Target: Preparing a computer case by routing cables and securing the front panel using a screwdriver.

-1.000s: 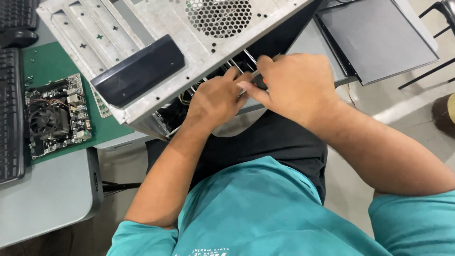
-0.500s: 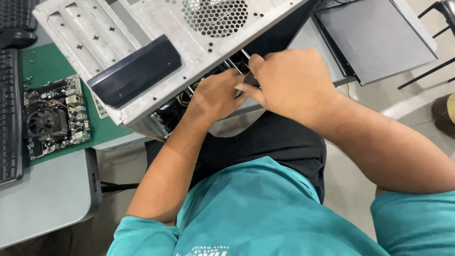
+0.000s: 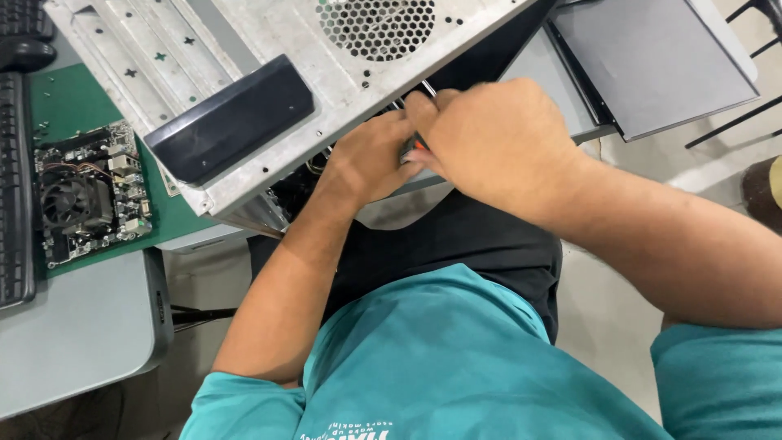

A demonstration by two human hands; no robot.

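Observation:
A grey metal computer case [image 3: 269, 49] lies tilted on its side, with a black plastic handle [image 3: 232, 118] and a round vent grille [image 3: 376, 24]. Both my hands are at its open lower edge. My right hand [image 3: 497, 143] is closed in a fist around a tool with an orange and black handle [image 3: 414, 147]. A thin metal shaft [image 3: 427, 88] sticks out above the fist. My left hand [image 3: 371, 159] rests against the case opening beside that handle, with its fingertips hidden inside.
A green circuit board with a black fan [image 3: 85, 195] lies on a green mat [image 3: 69, 106] at the left, beside a black keyboard [image 3: 15, 187]. A grey side panel [image 3: 652, 57] lies at the top right. The grey table edge [image 3: 81, 334] is at the lower left.
My right hand's fingers have drawn in from the case slots into a fist, and the orange handle now shows between my hands. My left hand has edged slightly upward.

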